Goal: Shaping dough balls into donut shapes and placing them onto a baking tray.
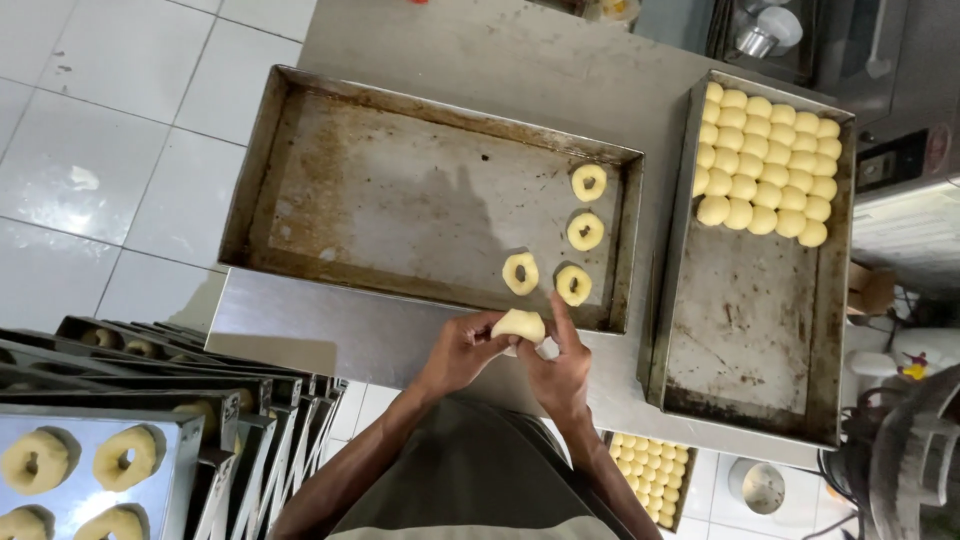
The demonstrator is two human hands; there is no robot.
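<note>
Both hands meet over the near edge of the steel table (480, 60), just near of the big tray (400, 200). The left hand (462, 350) and right hand (562, 368) together grasp one dough ball (520, 324), fingers curled around it from either side, the right forefinger sticking up toward the tray. The ball looks whole from here; whether a hole has been started underneath cannot be told. Four dough rings (572, 240) already lie in the tray's right end, close together but apart. To the right, a second tray (755, 330) holds rows of unshaped balls (765, 165) packed at its far end. A rack (150, 400) at near left carries more rings. Judging by the rings laid down, the piece wants an even, centred hole and a wall of equal thickness all round; gentle, steady pressure from both thumbs should keep it from tearing, and it should sit clear of its neighbours.
</note>
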